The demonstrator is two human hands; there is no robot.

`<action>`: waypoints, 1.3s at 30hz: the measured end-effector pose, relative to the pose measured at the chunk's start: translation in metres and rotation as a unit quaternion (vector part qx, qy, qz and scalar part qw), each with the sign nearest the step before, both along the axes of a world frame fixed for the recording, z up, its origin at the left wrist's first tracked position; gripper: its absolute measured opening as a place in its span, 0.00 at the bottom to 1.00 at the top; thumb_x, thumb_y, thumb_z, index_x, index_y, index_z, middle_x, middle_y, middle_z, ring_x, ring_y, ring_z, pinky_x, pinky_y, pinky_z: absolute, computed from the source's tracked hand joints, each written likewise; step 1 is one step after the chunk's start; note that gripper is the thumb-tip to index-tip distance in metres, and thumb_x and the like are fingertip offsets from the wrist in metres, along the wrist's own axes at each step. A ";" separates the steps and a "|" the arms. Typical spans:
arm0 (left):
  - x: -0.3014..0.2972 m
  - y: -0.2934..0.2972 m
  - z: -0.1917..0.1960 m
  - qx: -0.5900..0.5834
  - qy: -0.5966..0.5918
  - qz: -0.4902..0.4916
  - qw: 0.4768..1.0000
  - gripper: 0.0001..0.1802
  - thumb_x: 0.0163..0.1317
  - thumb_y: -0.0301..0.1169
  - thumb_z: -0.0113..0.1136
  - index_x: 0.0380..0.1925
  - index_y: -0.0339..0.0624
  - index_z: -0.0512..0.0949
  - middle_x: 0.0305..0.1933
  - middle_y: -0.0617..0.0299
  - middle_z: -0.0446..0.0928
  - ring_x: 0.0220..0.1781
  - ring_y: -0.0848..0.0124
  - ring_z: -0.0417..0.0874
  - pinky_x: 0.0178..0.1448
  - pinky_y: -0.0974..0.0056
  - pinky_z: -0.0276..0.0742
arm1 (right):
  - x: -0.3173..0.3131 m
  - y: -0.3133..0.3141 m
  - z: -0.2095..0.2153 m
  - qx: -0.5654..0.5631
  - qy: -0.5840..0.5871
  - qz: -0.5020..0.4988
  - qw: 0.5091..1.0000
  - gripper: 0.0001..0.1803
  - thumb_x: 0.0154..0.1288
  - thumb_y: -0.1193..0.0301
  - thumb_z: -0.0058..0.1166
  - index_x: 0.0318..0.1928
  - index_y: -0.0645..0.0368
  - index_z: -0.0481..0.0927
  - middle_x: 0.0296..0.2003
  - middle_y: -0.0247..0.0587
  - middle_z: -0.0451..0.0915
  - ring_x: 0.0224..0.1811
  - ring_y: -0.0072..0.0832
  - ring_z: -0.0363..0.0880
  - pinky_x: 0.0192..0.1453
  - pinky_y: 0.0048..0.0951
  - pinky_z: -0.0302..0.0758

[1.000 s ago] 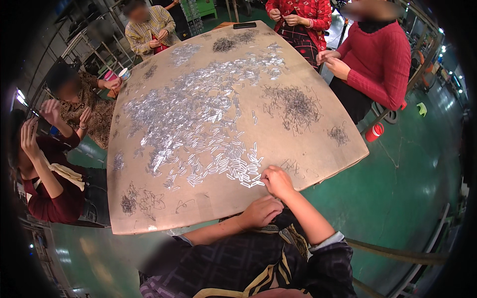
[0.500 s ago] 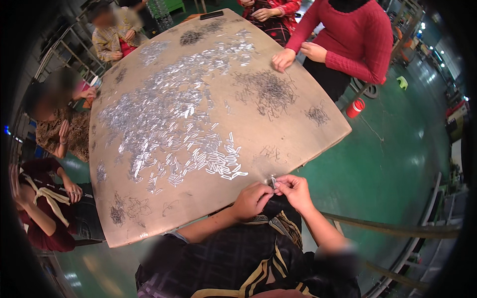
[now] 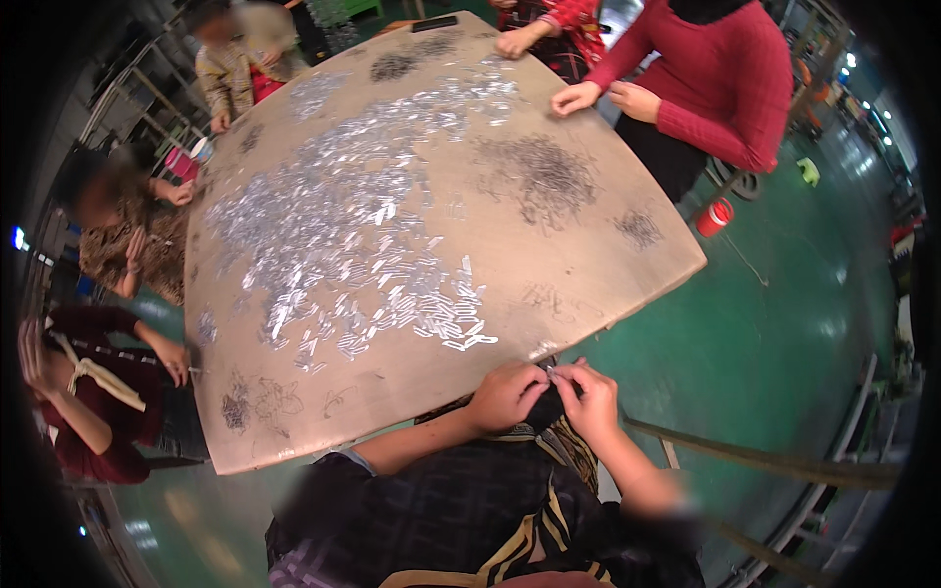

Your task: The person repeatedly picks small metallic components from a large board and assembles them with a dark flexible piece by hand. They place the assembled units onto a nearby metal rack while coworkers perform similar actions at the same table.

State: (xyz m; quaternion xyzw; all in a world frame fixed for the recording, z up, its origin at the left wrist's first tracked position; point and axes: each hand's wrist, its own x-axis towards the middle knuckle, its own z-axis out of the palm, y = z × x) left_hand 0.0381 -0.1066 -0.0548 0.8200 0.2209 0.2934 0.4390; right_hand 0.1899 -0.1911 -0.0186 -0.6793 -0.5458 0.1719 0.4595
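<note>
At the near edge of the table, my left hand and my right hand meet fingertip to fingertip. Both are closed in a pinch around a small shiny metal piece; its exact shape is hidden by the fingers. Just beyond my hands lies a small scatter of thin dark wire pieces. To the left of that, many flat, narrow, shiny metal pieces are spread loosely, the nearest of them a short way from my left hand.
Larger heaps of dark wire pieces lie right of the shiny spread, with another at the near left corner. Several co-workers sit around the table; one in a red top sits at the right. A red container stands beyond the table's right edge.
My hands have drawn slightly down and right, off the table edge, still pinching together. The view has shifted a little. At the far side, a co-worker's hand now reaches onto the table.
</note>
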 end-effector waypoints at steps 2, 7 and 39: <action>0.000 -0.001 0.000 0.003 0.008 0.004 1.000 0.04 0.59 0.26 0.61 0.35 0.41 0.77 0.34 0.53 0.79 0.35 0.55 0.80 0.40 0.57 0.75 | -0.002 -0.001 -0.001 0.026 -0.038 -0.005 0.999 0.04 0.57 0.80 0.60 0.34 0.62 0.83 0.28 0.45 0.82 0.28 0.39 0.81 0.37 0.33 0.77; -0.007 0.003 -0.010 -0.004 0.028 -0.046 0.999 0.07 0.59 0.27 0.62 0.37 0.41 0.78 0.40 0.52 0.80 0.43 0.54 0.80 0.47 0.56 0.75 | -0.002 -0.004 -0.002 0.030 -0.053 0.017 0.998 0.04 0.56 0.82 0.60 0.33 0.61 0.81 0.28 0.46 0.80 0.30 0.44 0.80 0.36 0.37 0.76; -0.205 0.252 -0.029 0.090 0.470 0.455 0.751 0.39 0.70 0.60 0.37 0.73 0.47 0.55 0.79 0.52 0.47 0.81 0.53 0.42 0.78 0.42 0.39 | -0.016 0.007 -0.006 0.050 -0.027 0.111 0.992 0.08 0.51 0.82 0.62 0.32 0.60 0.81 0.28 0.43 0.80 0.30 0.42 0.79 0.37 0.36 0.75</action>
